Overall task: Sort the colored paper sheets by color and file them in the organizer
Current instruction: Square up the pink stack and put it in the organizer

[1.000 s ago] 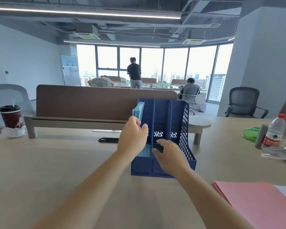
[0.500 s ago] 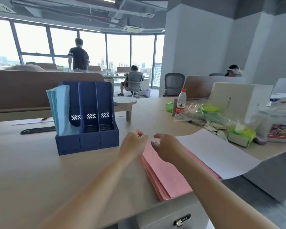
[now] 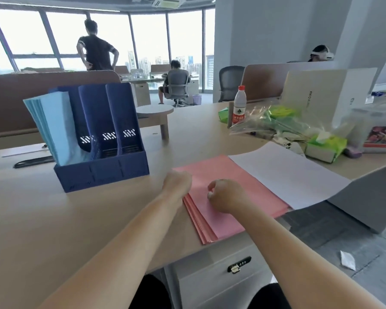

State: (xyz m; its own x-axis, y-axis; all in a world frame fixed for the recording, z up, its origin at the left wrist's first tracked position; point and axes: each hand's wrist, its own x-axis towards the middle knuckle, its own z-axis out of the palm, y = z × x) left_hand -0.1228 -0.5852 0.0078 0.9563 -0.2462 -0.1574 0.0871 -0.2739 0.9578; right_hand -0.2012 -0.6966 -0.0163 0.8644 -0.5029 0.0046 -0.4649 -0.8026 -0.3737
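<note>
Presently the left hand (image 3: 177, 183) and right hand (image 3: 226, 195) are held curled at the pink paper stack (image 3: 236, 175), a grip cannot be told, and blue sheets (image 3: 56, 130) are filed in the organizer (image 3: 112, 172).

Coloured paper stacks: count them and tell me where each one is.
2. The blue stack stands in the organizer's leftmost slot; the pink stack lies flat at the table's near edge. The white sheet beside it may hide more.
</note>
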